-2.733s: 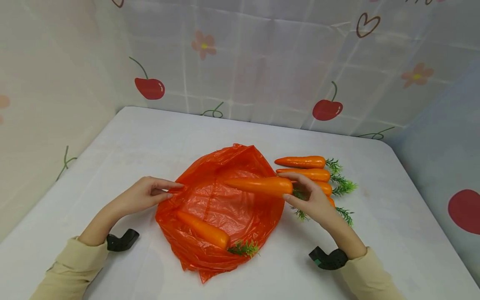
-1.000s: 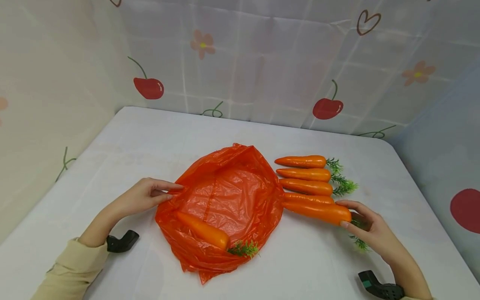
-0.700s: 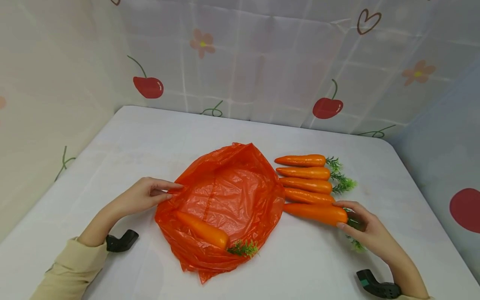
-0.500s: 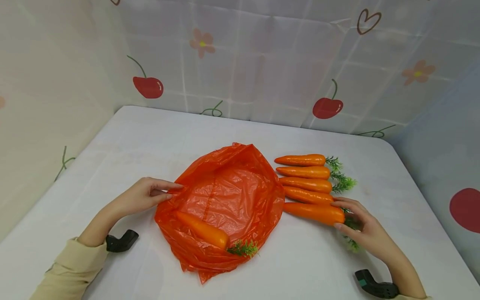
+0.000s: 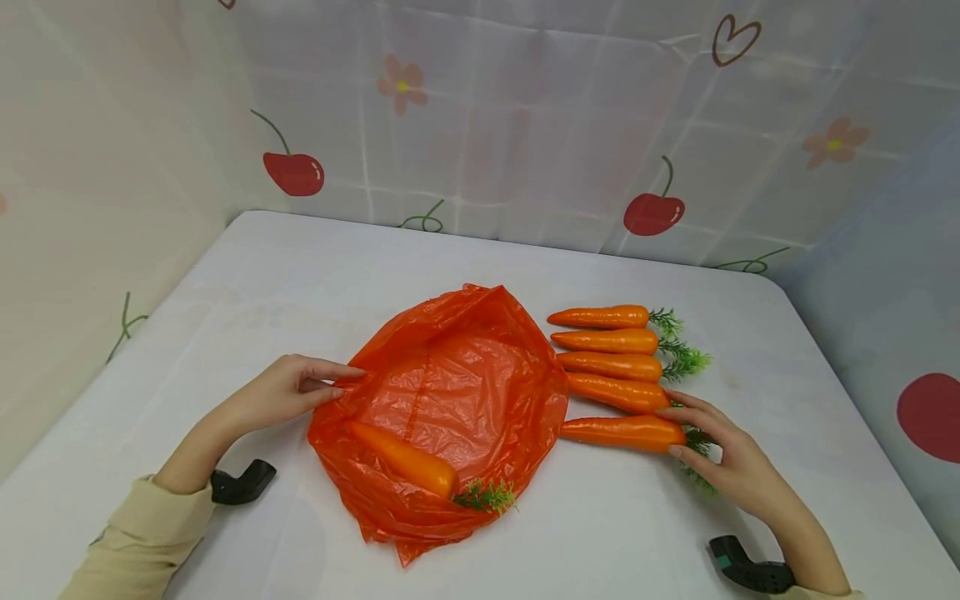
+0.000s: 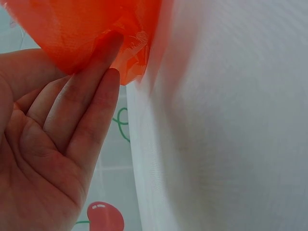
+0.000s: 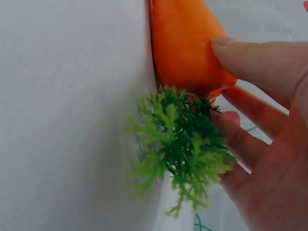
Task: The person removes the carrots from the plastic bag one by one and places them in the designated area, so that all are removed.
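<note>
My left hand [image 5: 288, 392] pinches the left rim of an orange-red plastic bag [image 5: 480, 375], which lies with its mouth spread wide. In the left wrist view the bag's edge passes between thumb and fingers. One carrot [image 5: 408, 462] with a leafy green top lies inside the bag's near side. At the right, my right hand [image 5: 738, 458] holds the thick end of the nearest carrot [image 5: 622, 433] of a row. Its thumb presses this carrot [image 7: 187, 43] in the right wrist view, the fingers behind; its green leaves [image 7: 187, 144] hang below the palm.
Several more carrots lie side by side beyond the held one, among them the farthest carrot [image 5: 600, 317], tips toward the bag. A white-covered table [image 5: 300, 275] carries everything. A cherry-patterned curtain [image 5: 487, 125] stands behind it. Both wrists wear black devices.
The right hand has carried its carrot from above the bag rightward to the near end of the row. The carrot has since straightened, apart from its neighbour. The left hand stays put.
</note>
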A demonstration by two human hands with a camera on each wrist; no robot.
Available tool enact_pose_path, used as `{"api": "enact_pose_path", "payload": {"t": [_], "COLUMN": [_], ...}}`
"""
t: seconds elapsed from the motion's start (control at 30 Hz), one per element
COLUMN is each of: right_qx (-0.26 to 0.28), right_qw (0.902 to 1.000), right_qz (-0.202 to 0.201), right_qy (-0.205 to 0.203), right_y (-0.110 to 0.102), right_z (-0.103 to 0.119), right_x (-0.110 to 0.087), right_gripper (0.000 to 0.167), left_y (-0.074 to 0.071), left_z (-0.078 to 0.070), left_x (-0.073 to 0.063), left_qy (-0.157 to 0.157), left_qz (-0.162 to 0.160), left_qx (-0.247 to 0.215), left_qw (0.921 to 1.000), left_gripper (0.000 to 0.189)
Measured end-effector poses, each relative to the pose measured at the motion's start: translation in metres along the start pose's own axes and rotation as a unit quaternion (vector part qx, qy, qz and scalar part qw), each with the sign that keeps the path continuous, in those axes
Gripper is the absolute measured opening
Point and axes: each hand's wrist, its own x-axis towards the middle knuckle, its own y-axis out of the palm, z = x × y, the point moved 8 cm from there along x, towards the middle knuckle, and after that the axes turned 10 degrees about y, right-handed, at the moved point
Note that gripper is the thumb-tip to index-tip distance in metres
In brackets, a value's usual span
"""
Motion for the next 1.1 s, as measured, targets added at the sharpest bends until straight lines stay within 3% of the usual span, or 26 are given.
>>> {"api": "enact_pose_path", "payload": {"t": [0.7, 1.1], "right_qx": [-0.013, -0.011], "right_qw": [0.9994, 0.9993], "right_qz": [-0.027, -0.035], "right_qy": [-0.020, 0.006], "right_y": [-0.0041, -0.0072], "right_z": [-0.0004, 0.0013], "right_x": [0.0012, 0.0015], "right_gripper": [0.052, 0.046], "left_y": [-0.0005, 0.0002], "left_z": [0.0019, 0.0031], "left_x": [-0.0009, -0.0010], "left_qy": [0.004, -0.003], "left_qz": [0.001, 0.001], "left_qx": [0.001, -0.001], "left_qw": [1.0000, 1.0000], "left_gripper": [0.030, 0.031]}}
